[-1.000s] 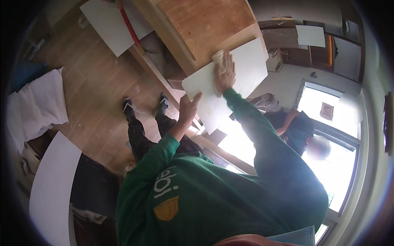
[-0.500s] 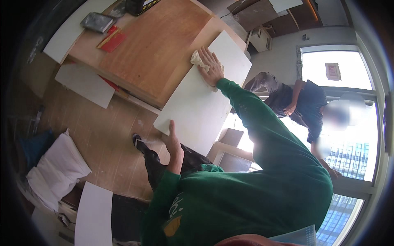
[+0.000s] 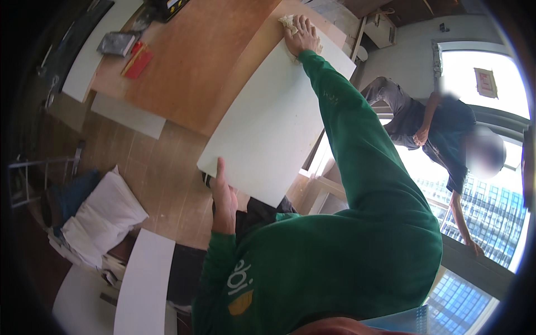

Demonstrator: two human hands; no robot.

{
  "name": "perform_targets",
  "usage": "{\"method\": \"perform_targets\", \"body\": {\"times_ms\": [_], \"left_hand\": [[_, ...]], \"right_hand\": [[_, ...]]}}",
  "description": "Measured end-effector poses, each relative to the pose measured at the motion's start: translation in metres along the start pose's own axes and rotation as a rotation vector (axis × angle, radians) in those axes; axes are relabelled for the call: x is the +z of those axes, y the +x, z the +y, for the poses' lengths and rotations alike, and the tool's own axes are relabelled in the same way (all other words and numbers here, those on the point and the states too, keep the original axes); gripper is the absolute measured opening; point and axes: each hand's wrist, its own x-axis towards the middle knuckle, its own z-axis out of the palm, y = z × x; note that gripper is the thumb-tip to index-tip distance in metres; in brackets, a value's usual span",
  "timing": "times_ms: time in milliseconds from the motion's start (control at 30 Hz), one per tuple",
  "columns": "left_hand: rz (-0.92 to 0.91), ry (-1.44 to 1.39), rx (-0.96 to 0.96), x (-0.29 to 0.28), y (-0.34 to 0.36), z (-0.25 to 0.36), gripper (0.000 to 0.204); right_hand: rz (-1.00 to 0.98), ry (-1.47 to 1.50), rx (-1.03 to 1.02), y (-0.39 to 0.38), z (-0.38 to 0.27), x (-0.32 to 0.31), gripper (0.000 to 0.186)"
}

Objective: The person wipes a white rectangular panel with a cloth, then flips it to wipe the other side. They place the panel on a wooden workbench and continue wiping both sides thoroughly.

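A long white panel [image 3: 262,123] lies slantwise in front of me, its far part over a wooden worktable. My left hand [image 3: 224,204] grips its near left corner, with the thumb on top and the fingers hidden beneath. Toward the far end, my right hand [image 3: 304,39] presses a crumpled cream cloth [image 3: 287,22] against the panel's surface. Part of the cloth sticks out beyond the fingertips, and the rest is under the palm.
The brown wooden worktable [image 3: 190,56] holds a red packet [image 3: 138,63] and a dark flat box [image 3: 117,43]. Another person [image 3: 441,120] leans by the window at right. White cloth bundles [image 3: 109,209] and a white board [image 3: 144,285] are at lower left.
My right hand has slid the cloth farther along the panel toward its far end. The left hand keeps its corner grip. My view has shifted a little, and the other person has moved slightly.
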Motion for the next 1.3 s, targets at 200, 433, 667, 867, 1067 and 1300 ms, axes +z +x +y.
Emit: {"method": "perform_targets", "body": {"times_ms": [200,433,667,867,1067,1300], "left_hand": [[-0.031,-0.033,-0.099,-0.002,0.01,0.002,0.062],[-0.136,-0.015,-0.154,-0.001,0.024,0.007,0.063],[-0.189,-0.022,-0.143,-0.012,0.022,-0.006,0.069],[-0.24,-0.011,-0.141,-0.01,0.017,0.001,0.074],[-0.189,0.063,-0.094,-0.008,0.02,0.004,0.079],[0.175,0.382,0.462,-0.039,-0.002,0.03,0.059]], "right_hand": [[-0.021,0.077,-0.258,-0.17,-0.117,-0.03,0.076],[-0.254,0.134,-0.288,-0.328,-0.118,-0.109,0.08],[-0.249,0.059,-0.231,-0.326,-0.167,-0.097,0.084],[-0.24,0.112,-0.335,-0.31,-0.19,-0.094,0.085],[-0.202,0.086,-0.168,-0.376,-0.112,-0.117,0.082],[0.013,-0.038,0.174,-0.309,-0.062,-0.078,0.077]]}}
